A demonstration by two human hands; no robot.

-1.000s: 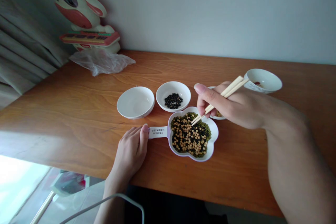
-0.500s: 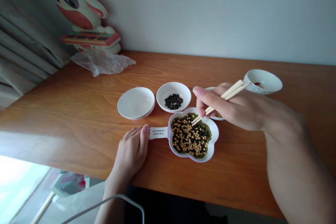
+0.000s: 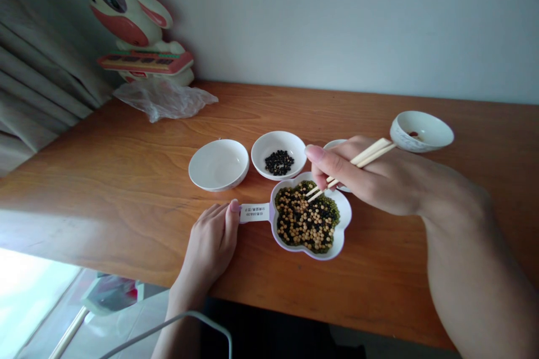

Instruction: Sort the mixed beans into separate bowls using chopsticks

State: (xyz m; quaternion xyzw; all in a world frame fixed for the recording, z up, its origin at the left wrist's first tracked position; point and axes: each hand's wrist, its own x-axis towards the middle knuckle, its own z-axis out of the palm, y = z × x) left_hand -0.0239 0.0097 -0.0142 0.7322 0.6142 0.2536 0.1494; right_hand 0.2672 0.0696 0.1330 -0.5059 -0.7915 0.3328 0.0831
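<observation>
Head view: your left hand [image 3: 213, 238] has its fingers closed round the handle [image 3: 256, 212] of the flower-shaped dish [image 3: 345, 210], near-centre on the bench [image 3: 379, 269]. Your right hand [image 3: 374, 179] pinches chopsticks [image 3: 371, 152], tips slightly apart among mixed beans [image 3: 309, 224]; cannot tell if one is gripped. Progress, judged: some black beans [image 3: 279, 162] portioned into the bowl [image 3: 297, 148] beyond; much remains mixed.

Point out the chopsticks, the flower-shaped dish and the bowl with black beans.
Chopsticks [image 3: 369, 152], head view: shaft, toward the back end.
Flower-shaped dish [image 3: 343, 212], head view: bare inner wall, right side.
Bowl with black beans [image 3: 278, 141], head view: bare inner wall, far side.
</observation>
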